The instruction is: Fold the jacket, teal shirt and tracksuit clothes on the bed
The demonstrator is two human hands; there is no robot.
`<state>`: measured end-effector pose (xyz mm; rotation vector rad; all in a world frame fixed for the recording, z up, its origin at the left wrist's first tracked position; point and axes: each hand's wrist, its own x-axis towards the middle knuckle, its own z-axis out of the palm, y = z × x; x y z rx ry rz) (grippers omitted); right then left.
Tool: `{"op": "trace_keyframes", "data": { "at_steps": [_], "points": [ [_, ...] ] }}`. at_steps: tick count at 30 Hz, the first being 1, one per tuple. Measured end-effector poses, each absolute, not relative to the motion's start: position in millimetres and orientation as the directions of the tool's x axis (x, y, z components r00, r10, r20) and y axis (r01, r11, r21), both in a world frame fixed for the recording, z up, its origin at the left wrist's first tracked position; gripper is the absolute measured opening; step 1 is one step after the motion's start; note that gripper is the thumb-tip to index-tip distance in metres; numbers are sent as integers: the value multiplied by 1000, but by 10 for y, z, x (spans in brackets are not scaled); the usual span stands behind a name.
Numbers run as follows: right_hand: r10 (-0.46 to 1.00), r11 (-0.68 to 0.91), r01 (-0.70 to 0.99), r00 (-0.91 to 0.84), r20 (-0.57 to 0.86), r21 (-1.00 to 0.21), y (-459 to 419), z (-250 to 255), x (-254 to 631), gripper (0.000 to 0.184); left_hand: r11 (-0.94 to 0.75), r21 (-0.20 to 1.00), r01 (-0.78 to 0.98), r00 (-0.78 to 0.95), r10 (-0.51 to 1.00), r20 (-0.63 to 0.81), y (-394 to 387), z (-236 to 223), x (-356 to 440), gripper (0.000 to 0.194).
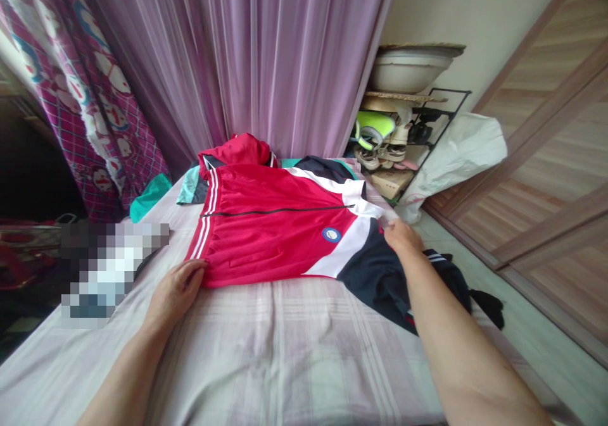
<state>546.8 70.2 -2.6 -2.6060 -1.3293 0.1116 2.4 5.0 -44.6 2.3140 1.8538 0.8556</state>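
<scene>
A red, white and navy zip-up jacket (pixel 266 242) lies spread on the bed, front side up, its zip closed and a round blue-and-white badge on the chest. Its striped hem points left and its white collar right. My left hand (pixel 183 280) pinches the near corner of that hem. At the near shoulder, beside the collar, my right hand (pixel 403 236) has its fingers closed on the jacket's cloth. The near navy sleeve runs under my right forearm toward the bed's right edge, partly hidden by it.
Behind the jacket lie a bundled red garment (pixel 242 150) and other teal and navy clothes. A purple curtain (pixel 285 65) hangs beyond the bed (pixel 266 350). At the right stand a shoe rack (pixel 434 144) with a basin (pixel 411 71), a white bag (pixel 468 147) and wooden doors (pixel 546 179).
</scene>
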Motion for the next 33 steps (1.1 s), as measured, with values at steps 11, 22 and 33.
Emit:
{"op": "trace_keyframes", "data": {
  "at_steps": [11,22,33],
  "points": [
    [997,-43,995,37,-61,-95,618,-309,4360,64,-352,267,897,224,884,411,42,-494,71,46],
    [934,356,788,-279,224,-502,198,-360,4270,21,-574,216,790,427,767,479,-81,-464,462,33],
    [881,455,777,-322,345,-436,-145,-463,4180,12,-523,176,834,410,800,437,-71,-526,489,32]
  ]
}}
